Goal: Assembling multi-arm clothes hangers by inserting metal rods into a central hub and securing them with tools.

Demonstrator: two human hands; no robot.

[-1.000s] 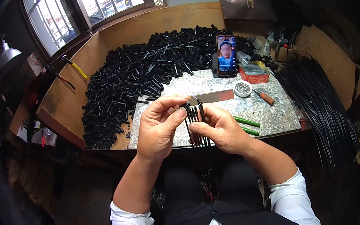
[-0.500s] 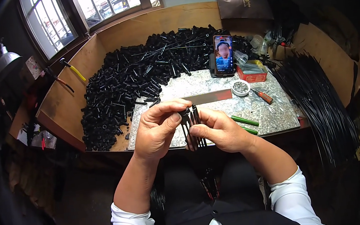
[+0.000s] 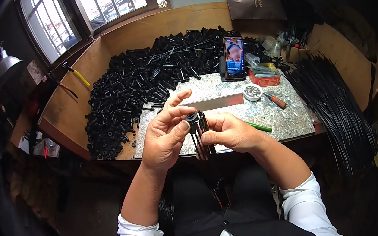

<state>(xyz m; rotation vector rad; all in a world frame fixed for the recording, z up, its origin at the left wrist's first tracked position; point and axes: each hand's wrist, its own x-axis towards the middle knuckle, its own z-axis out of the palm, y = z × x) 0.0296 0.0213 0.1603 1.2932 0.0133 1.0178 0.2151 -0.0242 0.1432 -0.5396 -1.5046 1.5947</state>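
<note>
Over the front edge of the worktop both hands hold a small black umbrella frame, a round hub with thin ribs hanging down from it. My left hand pinches the hub between thumb and index finger, its other fingers raised. My right hand grips the ribs from the right, thumb in front, with its fingertips partly hidden behind them. The lower end of the ribs fades against my dark clothing. Just beyond the hands, a flat metal bar lies on the speckled board, near a green handle.
A large heap of black tubular parts fills the left and back. A phone stands upright near a red box, a white cup of small metal bits and a screwdriver. Long black rods are bundled at right.
My left fingers have lifted and spread away from the hub, while its thumb and index stay on it. The ribs have come closer together and the hub has turned its top upward.
</note>
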